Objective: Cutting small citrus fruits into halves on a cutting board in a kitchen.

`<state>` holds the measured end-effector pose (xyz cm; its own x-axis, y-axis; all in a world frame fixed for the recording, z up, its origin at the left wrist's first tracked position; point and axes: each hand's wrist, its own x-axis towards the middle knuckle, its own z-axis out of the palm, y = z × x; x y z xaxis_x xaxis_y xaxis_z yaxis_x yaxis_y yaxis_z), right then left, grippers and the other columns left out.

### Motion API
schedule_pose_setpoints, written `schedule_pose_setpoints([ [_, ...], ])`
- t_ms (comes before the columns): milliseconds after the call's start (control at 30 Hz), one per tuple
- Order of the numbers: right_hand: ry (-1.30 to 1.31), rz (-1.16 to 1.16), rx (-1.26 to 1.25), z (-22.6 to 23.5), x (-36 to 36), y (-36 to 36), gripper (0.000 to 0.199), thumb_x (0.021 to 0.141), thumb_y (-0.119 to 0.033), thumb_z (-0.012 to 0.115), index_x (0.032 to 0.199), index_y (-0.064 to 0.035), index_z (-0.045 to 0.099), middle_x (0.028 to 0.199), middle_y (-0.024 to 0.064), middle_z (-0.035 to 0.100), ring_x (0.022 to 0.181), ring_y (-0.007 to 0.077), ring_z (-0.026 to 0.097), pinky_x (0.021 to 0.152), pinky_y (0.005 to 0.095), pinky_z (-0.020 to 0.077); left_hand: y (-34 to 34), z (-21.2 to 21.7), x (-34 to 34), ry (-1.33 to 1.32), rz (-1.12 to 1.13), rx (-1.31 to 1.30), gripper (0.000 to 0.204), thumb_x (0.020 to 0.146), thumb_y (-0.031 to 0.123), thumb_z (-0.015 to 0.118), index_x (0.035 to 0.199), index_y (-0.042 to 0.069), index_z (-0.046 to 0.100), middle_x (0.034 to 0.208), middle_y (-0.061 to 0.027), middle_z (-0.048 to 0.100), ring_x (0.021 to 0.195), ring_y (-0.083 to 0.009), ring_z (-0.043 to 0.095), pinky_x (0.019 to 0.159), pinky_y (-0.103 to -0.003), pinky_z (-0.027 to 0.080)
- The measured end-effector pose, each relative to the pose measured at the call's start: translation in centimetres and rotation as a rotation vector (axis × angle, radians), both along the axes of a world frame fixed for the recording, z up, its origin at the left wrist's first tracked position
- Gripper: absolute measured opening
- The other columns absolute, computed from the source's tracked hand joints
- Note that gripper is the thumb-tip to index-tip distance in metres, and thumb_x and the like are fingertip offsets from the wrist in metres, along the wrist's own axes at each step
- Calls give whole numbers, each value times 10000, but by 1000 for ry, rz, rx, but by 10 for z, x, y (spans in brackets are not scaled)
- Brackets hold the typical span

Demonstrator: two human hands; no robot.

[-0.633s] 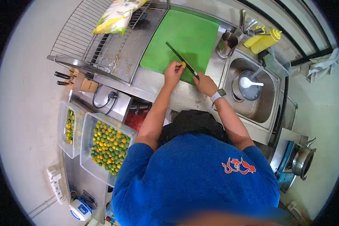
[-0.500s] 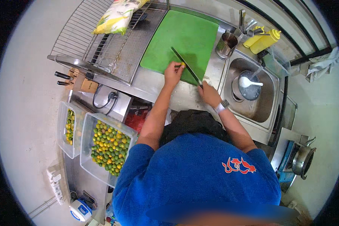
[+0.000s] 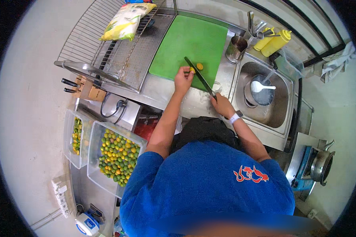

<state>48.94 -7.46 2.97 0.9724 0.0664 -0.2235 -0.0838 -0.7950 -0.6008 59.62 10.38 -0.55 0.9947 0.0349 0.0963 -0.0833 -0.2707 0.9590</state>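
A long dark-bladed knife [image 3: 201, 78] is in my right hand [image 3: 222, 106], its blade slanting up and left over the near part of a green cutting board [image 3: 186, 35]. My left hand [image 3: 183, 79] rests at the board's near edge, fingers pinched on a small yellow citrus fruit [image 3: 192, 70] close against the blade. Just past the blade, to its right, lies a cut piece of citrus [image 3: 199, 66] on the board. How far the fruit in my fingers is cut, I cannot make out.
Left of me, a large clear tub [image 3: 94, 154] holds many green and yellow citrus fruits; a smaller tub [image 3: 80, 161] beside it holds cut-looking pieces. At right are a sink [image 3: 245, 73] with a pot, a metal pitcher [image 3: 236, 51] and yellow squeeze bottles [image 3: 277, 43]. A wire rack [image 3: 81, 35] stands left.
A cut piece of citrus now lies separate, right of the blade. The knife has come down slightly across the board, while my left fingers still pinch fruit. The whole view has shifted a little.
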Motion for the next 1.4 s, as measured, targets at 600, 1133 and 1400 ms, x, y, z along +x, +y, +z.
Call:
schedule_pose_setpoints([
  [600,140,-380,548,40,-64,-61,257,890,-303,475,787,-73,433,458,-11,394,322,84,360,304,241,292,-20,4,15,-119,-173,472,272,729,251,633,895,52,553,907,-183,552,865,-342,540,758,-418,440],
  [1133,132,-299,703,43,-3,-44,323,902,-338,445,718,-91,349,497,12,379,316,106,363,290,237,302,295,160,-213,127,737,134,335,789,247,651,1030,56,516,887,-18,537,763,-85,503,654,-238,431],
  [1400,111,-224,674,33,9,-30,284,909,-307,435,743,-86,370,494,10,393,331,99,373,300,230,307,334,126,-246,-2,1177,-256,377,786,277,654,1004,17,489,790,-25,516,579,-56,434,490,-193,361],
])
